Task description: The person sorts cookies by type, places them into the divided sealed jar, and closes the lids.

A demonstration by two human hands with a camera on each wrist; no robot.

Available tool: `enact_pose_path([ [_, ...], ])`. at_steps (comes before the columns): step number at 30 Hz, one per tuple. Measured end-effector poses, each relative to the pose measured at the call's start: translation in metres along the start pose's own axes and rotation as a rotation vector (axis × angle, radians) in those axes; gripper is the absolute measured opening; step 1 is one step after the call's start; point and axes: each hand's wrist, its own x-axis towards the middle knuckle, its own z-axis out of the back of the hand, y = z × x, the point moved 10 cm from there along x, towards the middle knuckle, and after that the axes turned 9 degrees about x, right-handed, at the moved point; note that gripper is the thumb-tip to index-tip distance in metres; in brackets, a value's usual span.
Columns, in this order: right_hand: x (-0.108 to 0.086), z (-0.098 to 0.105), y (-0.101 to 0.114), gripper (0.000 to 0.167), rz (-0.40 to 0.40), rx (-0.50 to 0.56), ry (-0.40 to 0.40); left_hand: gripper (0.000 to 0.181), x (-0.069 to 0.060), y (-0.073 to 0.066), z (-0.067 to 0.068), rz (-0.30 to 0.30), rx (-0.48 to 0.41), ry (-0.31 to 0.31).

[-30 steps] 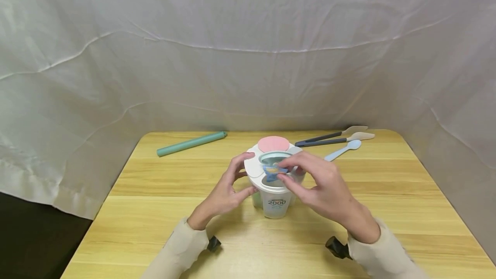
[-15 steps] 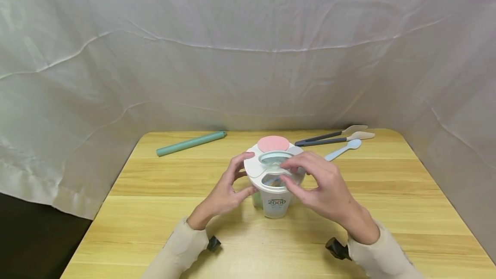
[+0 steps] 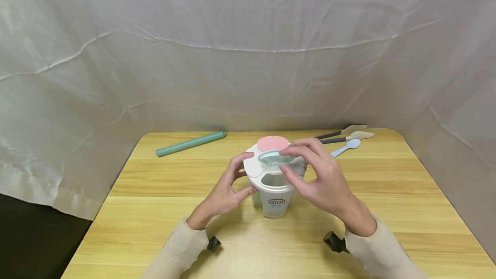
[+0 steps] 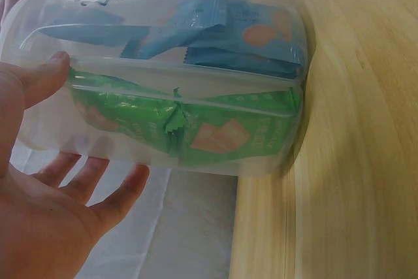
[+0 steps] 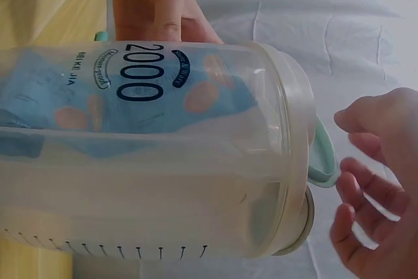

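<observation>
A clear divided storage canister (image 3: 276, 206) stands on the table, "2000" printed on its front. Its white lid (image 3: 253, 168) bears a pink cap (image 3: 273, 143) and a raised mint flip cap (image 3: 276, 157) behind an uncovered opening. My left hand (image 3: 228, 190) grips the canister's left side, thumb in front. My right hand (image 3: 323, 182) holds nothing; its bent, spread fingers are at the flip cap's right edge, and whether they touch it I cannot tell. Through the wall in the left wrist view, blue snack packets (image 4: 255, 37) and green snack packets (image 4: 228, 138) lie in separate compartments.
On the wooden table (image 3: 155, 227), a teal stick (image 3: 191, 144) lies at the back left. Tongs (image 3: 337, 140) with dark arms and beige tips and a light blue spoon (image 3: 351, 144) lie at the back right. A pale curtain (image 3: 248, 76) hangs behind.
The blue packet pinched in my right hand went down through the lid opening and left my fingers. The right hand then moved up and back to the flip cap. My left hand stayed put.
</observation>
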Motion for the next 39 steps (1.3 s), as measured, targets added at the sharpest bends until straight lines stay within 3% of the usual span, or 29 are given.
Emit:
enact_pose_path([
  [5,0.002,-0.006,-0.013,0.035,-0.107,-0.008,0.053,0.086,0.0,0.0,-0.001,0.006,-0.004,0.002],
  [13,-0.002,-0.013,-0.018,0.029,-0.15,0.007,0.128,0.086,0.0,-0.001,-0.001,0.008,-0.006,0.003],
  [22,-0.015,-0.013,0.003,0.019,0.033,-0.002,0.158,0.085,0.0,0.0,-0.001,0.003,0.003,0.002],
  [25,-0.021,-0.015,0.008,0.027,0.079,-0.017,0.166,0.085,-0.001,0.0,0.0,0.009,0.0,0.003],
  [32,-0.031,-0.019,0.011,0.027,0.1,-0.051,0.191,0.085,-0.001,0.0,0.0,0.005,0.006,0.0],
  [39,-0.038,-0.021,0.016,0.028,0.167,-0.095,0.148,0.084,-0.001,0.0,0.0,0.006,0.004,0.006],
])
